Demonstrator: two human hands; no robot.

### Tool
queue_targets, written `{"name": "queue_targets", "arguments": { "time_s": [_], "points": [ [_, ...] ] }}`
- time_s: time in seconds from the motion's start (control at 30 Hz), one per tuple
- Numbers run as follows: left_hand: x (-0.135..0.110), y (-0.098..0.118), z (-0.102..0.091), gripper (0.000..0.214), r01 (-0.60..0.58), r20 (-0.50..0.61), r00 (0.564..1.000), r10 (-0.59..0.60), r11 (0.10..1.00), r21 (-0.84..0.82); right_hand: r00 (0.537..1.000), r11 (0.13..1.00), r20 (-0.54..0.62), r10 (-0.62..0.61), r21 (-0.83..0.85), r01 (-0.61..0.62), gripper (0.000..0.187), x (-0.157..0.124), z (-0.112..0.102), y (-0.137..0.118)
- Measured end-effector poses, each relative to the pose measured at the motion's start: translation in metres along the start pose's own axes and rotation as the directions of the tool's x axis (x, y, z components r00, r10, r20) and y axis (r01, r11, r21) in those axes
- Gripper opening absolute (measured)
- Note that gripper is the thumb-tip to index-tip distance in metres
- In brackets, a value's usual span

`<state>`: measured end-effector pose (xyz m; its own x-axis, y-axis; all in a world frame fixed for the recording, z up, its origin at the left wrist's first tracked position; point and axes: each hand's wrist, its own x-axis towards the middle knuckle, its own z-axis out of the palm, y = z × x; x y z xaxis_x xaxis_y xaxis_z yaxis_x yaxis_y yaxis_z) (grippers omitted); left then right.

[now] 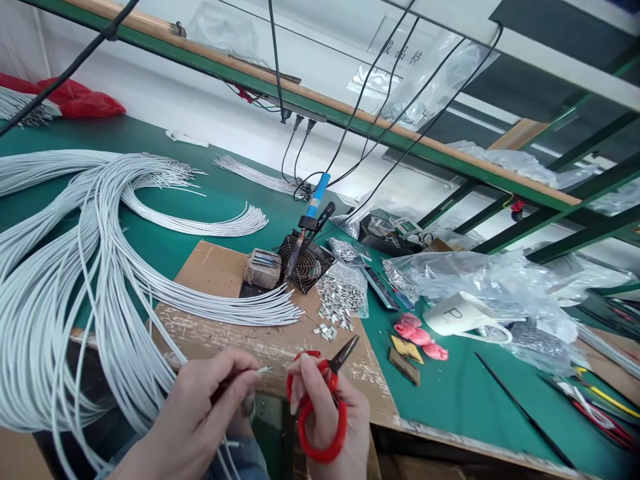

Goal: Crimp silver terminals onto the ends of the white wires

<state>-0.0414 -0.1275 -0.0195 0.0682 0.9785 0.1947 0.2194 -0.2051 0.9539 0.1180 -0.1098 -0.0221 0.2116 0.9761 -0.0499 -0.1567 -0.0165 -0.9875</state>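
"Spreading out past the fingers (239,361): green table (435,413), smooth, matte, flat."

"Next down?"

"Heap of white wires (60,287), left of the left fingers and beyond. Thin, plastic-looking, slick, long curves."

"Risk?"

"Strands lie right by the left wrist. A sleeve could snag one and drag others out of line; cause would be crowding."

"Then?"

"Brown board (363,380), just past the fingertips. Scuffed, pale scratches, worn edge."

"Hands?"

"Left hand (197,400): thumb and finger pinching a wire end (263,370). Right hand (337,423): fingers curled around the scissors (331,381), some through the loops."

"Scissors, go."

"Glossy red loops, dark pointed metal blades aimed up and away from the left fingers, looking nearly together. Could nick a left fingertip if the wrist turns inward, since the two hands sit close."

"Soldering iron (319,195)?"

"Blue ribbed handle, tilted, beyond the fingertips by a round wire-grilled fan (301,265). Can't tell if it's hot; a careless reach could burn."

"Small stuff?"

"Metal clips (341,300), shiny, flat, loose pile beyond the right fingers. A knock from a knuckle could scatter them."

"Smallest?"

"That wire end, poking out of the left pinch. Pale, thin, tip too blurred to say if bare. Could slip, being slick with little grip on it."
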Motion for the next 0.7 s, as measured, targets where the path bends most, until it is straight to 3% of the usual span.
{"name": "queue_targets", "arguments": {
  "time_s": [0.1, 0.23, 0.37, 0.53, 0.7],
  "points": [
    [0.002, 0.008, -0.004, 0.036, 0.184, 0.019, 0.983, -0.184, 0.968, -0.172, 0.998, 0.999, -0.050, 0.027, -0.021, -0.028, 0.034, -0.004, 0.004, 0.000],
    [0.002, 0.012, -0.007, 0.040, 0.284, 0.048, 0.958, -0.282, 0.916, -0.285, 1.000, 0.997, -0.023, -0.017, -0.076, 0.015, 0.029, -0.010, 0.014, 0.001],
    [0.000, 0.010, -0.006, 0.042, 0.299, 0.044, 0.952, -0.302, 0.896, -0.329, 0.996, 0.993, 0.030, -0.087, -0.072, 0.089, 0.022, -0.011, 0.023, -0.001],
    [-0.001, 0.010, -0.005, 0.043, 0.277, 0.014, 0.957, -0.289, 0.902, -0.331, 0.999, 1.000, 0.031, -0.019, -0.018, 0.019, 0.013, -0.014, 0.027, -0.004],
    [-0.001, 0.007, -0.004, 0.045, 0.258, 0.033, 0.964, -0.263, 0.907, -0.332, 0.997, 0.998, 0.069, 0.046, 0.029, -0.048, 0.019, -0.016, 0.026, -0.006]
  ]
}}
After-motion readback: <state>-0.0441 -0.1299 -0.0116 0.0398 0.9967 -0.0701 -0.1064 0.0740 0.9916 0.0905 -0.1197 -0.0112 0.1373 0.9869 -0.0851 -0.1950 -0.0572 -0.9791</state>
